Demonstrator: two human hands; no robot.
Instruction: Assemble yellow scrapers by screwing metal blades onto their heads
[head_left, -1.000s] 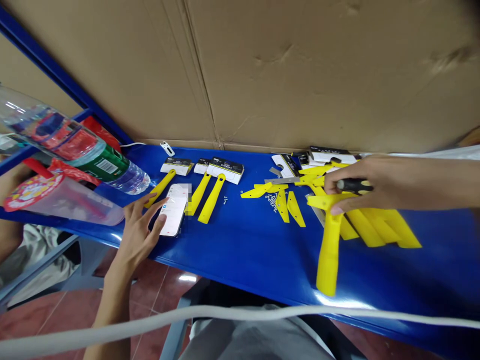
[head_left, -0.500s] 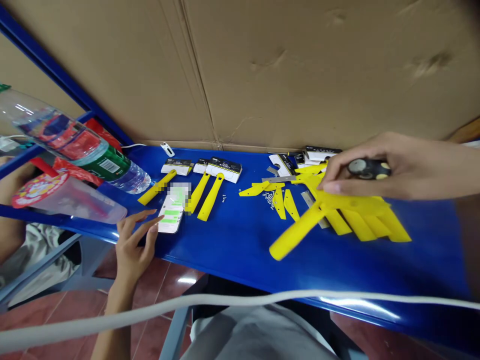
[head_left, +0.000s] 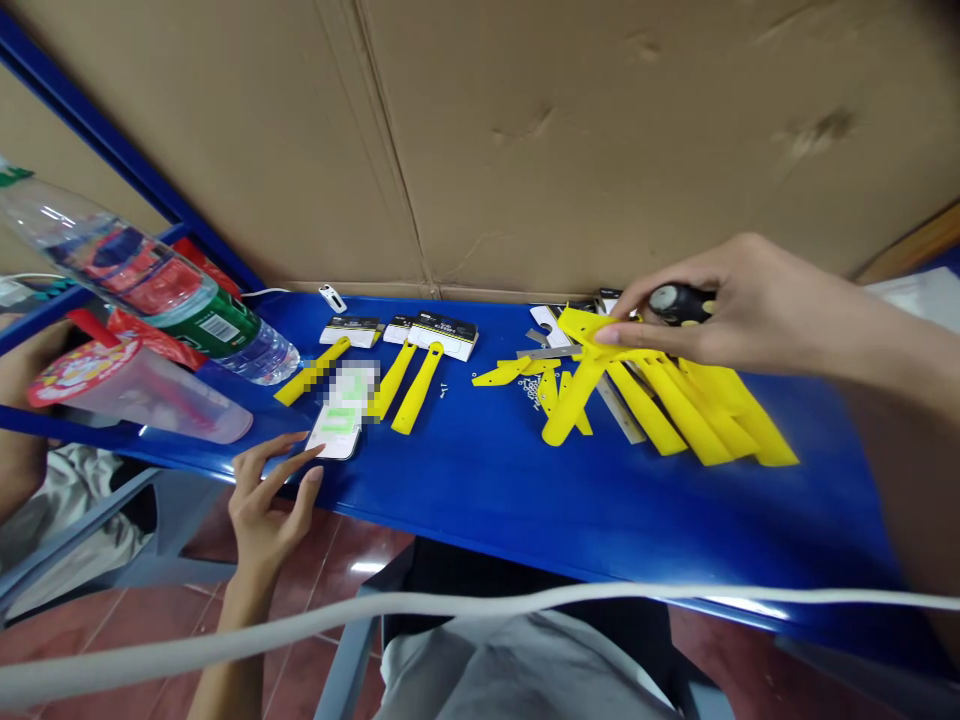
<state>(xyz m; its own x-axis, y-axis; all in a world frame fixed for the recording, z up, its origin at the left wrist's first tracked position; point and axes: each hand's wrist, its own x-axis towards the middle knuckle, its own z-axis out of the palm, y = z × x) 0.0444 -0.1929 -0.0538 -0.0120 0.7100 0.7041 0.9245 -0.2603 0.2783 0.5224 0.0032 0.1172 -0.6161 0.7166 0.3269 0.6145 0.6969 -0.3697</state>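
Note:
My right hand [head_left: 712,310] pinches a yellow plastic scraper [head_left: 574,400] by its wide head, its handle slanting down toward me. A dark screwdriver-like handle [head_left: 673,303] is tucked in the same hand; its far end is hidden. Beneath and beside the hand lie several more yellow scrapers [head_left: 712,420], overlapping on the table. Small yellow pieces [head_left: 499,375], a metal blade [head_left: 624,410] and tiny screws or nuts lie to the left. My left hand [head_left: 266,500] has its fingers spread, one fingertip touching the lit screen of a phone [head_left: 336,432].
Yellow scrapers with card sleeves [head_left: 442,335] lie behind the phone. A large water bottle [head_left: 217,320] and a lidded cup [head_left: 187,410] lean at the left. A white cable [head_left: 480,600] crosses in front. Another person's arm [head_left: 19,430] shows at far left. Cardboard [head_left: 525,180] stands behind the table [head_left: 465,500].
My right hand has moved left and away from me with the scraper, whose handle end is now farther from the front edge. My left index finger has shifted slightly on the phone.

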